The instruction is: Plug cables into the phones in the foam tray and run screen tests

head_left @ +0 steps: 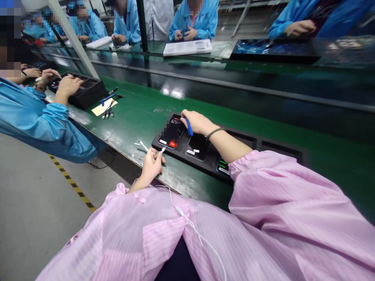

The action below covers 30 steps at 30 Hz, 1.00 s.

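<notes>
My left hand (151, 166) is closed on white wired earphones (143, 146) at the bench's near edge; their cord (181, 212) runs down over my pink smock. A blue pen (188, 127) is gripped in my right hand (197, 121), which is over the black foam tray (178, 154). In that tray's left slot lies a phone (170, 134) with its screen lit, showing a red button near the bottom. Beside it, under my right hand, is a second phone (197, 147) with a dark screen and white labels. A third phone (223, 166) with green bars shows partly behind my right forearm.
To the left, a co-worker in a blue smock (43, 117) works over a black box (88, 91). Between us lie a yellow paper (101, 108), short black cables (108, 113) and pens. A dark conveyor belt (205, 72) runs behind the green bench, with other workers beyond.
</notes>
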Motion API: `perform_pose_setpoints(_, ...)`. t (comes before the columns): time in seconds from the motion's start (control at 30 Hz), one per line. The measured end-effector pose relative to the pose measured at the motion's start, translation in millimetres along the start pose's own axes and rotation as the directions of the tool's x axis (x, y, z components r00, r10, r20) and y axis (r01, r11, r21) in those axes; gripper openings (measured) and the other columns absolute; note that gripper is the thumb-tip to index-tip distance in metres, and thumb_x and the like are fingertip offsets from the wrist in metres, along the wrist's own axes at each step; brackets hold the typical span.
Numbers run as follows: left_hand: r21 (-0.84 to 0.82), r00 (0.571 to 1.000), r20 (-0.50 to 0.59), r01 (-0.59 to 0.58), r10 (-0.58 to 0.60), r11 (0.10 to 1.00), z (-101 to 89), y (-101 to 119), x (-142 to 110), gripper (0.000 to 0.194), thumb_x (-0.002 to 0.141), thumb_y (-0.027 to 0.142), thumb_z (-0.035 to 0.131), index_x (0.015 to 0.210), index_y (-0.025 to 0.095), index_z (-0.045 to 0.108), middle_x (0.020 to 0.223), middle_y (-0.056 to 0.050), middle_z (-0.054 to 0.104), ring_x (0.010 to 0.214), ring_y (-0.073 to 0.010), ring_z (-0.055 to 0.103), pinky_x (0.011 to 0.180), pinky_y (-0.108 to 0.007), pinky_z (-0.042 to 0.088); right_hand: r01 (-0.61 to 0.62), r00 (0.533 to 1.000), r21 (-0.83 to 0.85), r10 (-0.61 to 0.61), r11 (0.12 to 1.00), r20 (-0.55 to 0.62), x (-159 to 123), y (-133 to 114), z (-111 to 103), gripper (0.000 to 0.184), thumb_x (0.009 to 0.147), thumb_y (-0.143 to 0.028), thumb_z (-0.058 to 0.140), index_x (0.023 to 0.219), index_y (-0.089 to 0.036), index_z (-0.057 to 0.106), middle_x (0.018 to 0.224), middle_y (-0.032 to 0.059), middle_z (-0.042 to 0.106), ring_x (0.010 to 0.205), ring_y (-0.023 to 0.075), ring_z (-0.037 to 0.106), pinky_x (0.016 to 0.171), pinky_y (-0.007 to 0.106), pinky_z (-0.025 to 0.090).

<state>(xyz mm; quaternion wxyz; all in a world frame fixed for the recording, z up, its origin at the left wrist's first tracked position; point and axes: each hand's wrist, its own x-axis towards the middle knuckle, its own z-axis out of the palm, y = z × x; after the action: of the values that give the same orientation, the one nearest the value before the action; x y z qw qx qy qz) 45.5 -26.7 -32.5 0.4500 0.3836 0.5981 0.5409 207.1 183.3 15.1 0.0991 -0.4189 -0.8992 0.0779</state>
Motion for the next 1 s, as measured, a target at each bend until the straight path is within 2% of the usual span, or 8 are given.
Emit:
perform_pose_setpoints(0.23, 0.018, 0.999, -0.007, -0.035, 0.035, 0.999, 0.3, -2.6, 1.0, 0.038, 0.089, 0.039, 0.061, 0.082, 0.026, 0.026, 0.055, 0.011, 0.059, 0.025, -0.0070, 0.041, 0.029, -0.018, 0.024, 0.061, 0.997, -0.056, -0.058, 0.997, 0.051, -0.7, -2.6, 4.1, 0.022, 0.102, -0.029, 0.039, 0.111, -0.016, 0.054, 0.105, 0.0185, 0.067, 0.097, 0.0290, 0.061, 0.072, 0.034, 0.043)
perform_pose_setpoints(0.57, 0.072, 0.996, 0.013, -0.085, 0.084, 0.994, 0.0, -10.0, 2.9, 0.033, 0.091, 0.039, 0.056, 0.083, 0.026, 0.026, 0.059, 0.009, 0.061, 0.029, -0.0078, 0.042, 0.033, -0.020, 0.029, 0.072, 0.989, -0.078, -0.061, 0.994, 0.132, -1.3, -4.6, 9.8, 0.025, 0.104, -0.030, 0.034, 0.114, -0.015, 0.051, 0.102, 0.0202, 0.069, 0.090, 0.0292, 0.064, 0.070, 0.034, 0.042)
perform_pose_setpoints(0.77, 0.291, 0.972, -0.036, -0.210, 0.230, 0.933, -1.5, -4.4, 3.5, 0.025, 0.092, 0.028, 0.052, 0.079, 0.026, 0.031, 0.058, 0.005, 0.062, 0.053, -0.0139, 0.063, 0.054, -0.023, 0.044, 0.061, 0.992, -0.034, -0.057, 0.998, 0.117, -1.2, -2.2, 11.2, 0.024, 0.104, -0.029, 0.034, 0.114, -0.015, 0.051, 0.102, 0.0195, 0.068, 0.090, 0.0284, 0.064, 0.073, 0.033, 0.043)
perform_pose_setpoints(0.9, 0.303, 0.983, 0.029, -0.184, 0.183, 0.935, -0.6, 1.8, 4.2, 0.024, 0.093, 0.027, 0.049, 0.077, 0.026, 0.030, 0.060, 0.004, 0.064, 0.049, -0.0137, 0.060, 0.054, -0.025, 0.044, 0.063, 0.993, 0.003, -0.063, 0.998, 0.099, -2.1, 1.0, 13.1, 0.024, 0.103, -0.029, 0.034, 0.111, -0.015, 0.051, 0.100, 0.0193, 0.068, 0.088, 0.0286, 0.063, 0.074, 0.034, 0.044)
perform_pose_setpoints(1.0, 0.292, 0.989, 0.016, -0.143, 0.145, 0.946, 1.5, 3.3, 4.8, 0.024, 0.093, 0.025, 0.049, 0.077, 0.026, 0.030, 0.059, 0.005, 0.064, 0.044, -0.0121, 0.055, 0.051, -0.024, 0.042, 0.068, 0.994, 0.035, -0.071, 0.997, 0.081, -2.2, 2.4, 14.9, 0.024, 0.101, -0.030, 0.035, 0.110, -0.016, 0.052, 0.097, 0.0187, 0.068, 0.086, 0.0285, 0.062, 0.074, 0.035, 0.044)
